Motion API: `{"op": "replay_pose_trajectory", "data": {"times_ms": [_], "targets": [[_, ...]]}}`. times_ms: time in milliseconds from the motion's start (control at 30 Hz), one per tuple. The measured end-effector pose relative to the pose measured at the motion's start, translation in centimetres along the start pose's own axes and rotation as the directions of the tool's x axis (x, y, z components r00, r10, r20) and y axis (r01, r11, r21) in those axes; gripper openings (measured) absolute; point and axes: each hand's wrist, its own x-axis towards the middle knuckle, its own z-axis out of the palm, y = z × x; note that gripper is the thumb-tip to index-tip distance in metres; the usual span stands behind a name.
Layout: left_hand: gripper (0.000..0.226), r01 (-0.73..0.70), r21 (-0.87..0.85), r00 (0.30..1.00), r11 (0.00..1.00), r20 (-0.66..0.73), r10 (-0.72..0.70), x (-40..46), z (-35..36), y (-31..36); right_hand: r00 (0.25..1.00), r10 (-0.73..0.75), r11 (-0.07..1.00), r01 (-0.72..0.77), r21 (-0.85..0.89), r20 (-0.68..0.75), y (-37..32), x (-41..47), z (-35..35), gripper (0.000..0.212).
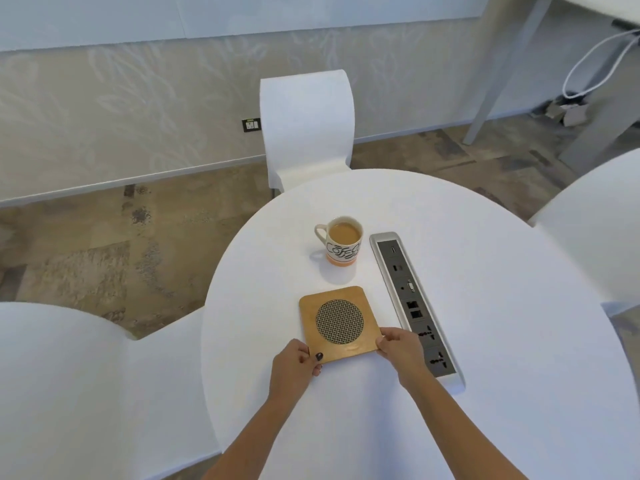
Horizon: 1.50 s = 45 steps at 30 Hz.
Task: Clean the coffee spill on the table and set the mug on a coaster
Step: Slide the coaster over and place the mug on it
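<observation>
A square wooden coaster (336, 323) with a round woven disc in its middle lies flat on the round white table (485, 306). My left hand (297, 365) grips its near left corner, thumb on top. My right hand (398, 344) pinches its near right corner. Beyond the coaster stands a cream mug (342, 241) full of milky coffee, handle pointing left, with black lettering and an orange base. The mug rests directly on the table, apart from the coaster. No spill shows on the white surface.
A long silver socket strip (412, 299) is set into the table just right of the mug and coaster. White chairs stand behind the table (306, 126), at the left (69, 393) and at the right (595, 230). Patterned carpet lies below.
</observation>
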Motion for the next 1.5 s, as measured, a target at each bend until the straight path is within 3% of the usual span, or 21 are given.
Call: {"op": "replay_pose_trajectory", "data": {"times_ms": [100, 167, 500, 667, 867, 1000, 1100, 1233, 1500], "targets": [[0.017, 0.004, 0.064, 1.000, 0.998, 0.030, -0.006, 0.7, 0.0, 0.4, 0.995, -0.001, 0.995, -0.008, -0.096, -0.096, 0.3, 0.3, 0.3, 0.017], [0.022, 0.010, 0.096, 0.998, 0.995, 0.054, -0.015, 0.9, 0.0, 0.6, 0.992, 0.007, 0.987, -0.026, -0.156, -0.123, 0.6, 0.5, 0.5, 0.022], [0.019, -0.053, 0.426, 0.989, 0.903, 0.148, -0.012, 3.5, -1.5, 1.2, 0.996, 0.015, 0.958, -0.040, -0.285, -0.089, -0.7, 0.7, 0.2, 0.032], [0.022, -0.192, 0.551, 0.980, 0.812, 0.067, 0.186, 8.3, -3.2, 5.7, 0.978, -0.198, 0.936, 0.168, -0.308, -0.070, -5.6, 2.6, 0.0, 0.051], [0.038, -0.436, 0.634, 0.870, 0.639, 0.114, 0.480, 14.9, -3.1, 12.2, 0.869, -0.487, 0.769, 0.474, -0.428, 0.089, -13.0, 6.5, 2.4, 0.086], [0.049, -0.519, 0.644, 0.821, 0.562, 0.192, 0.537, 18.2, -2.2, 14.0, 0.810, -0.549, 0.654, 0.569, -0.498, 0.205, -15.5, 9.0, 4.9, 0.104], [0.053, -0.590, 0.633, 0.778, 0.501, 0.281, 0.562, 19.7, -1.6, 14.5, 0.819, -0.518, 0.648, 0.565, -0.511, 0.248, -15.6, 11.0, 6.4, 0.112], [0.045, -0.628, 0.607, 0.752, 0.487, 0.310, 0.583, 21.1, -1.2, 14.6, 0.831, -0.505, 0.689, 0.551, -0.471, 0.232, -15.1, 12.5, 7.3, 0.107], [0.027, -0.601, 0.621, 0.760, 0.503, 0.250, 0.600, 21.4, -0.9, 15.4, 0.793, -0.597, 0.643, 0.563, -0.519, 0.122, -14.5, 12.6, 7.7, 0.088]]}}
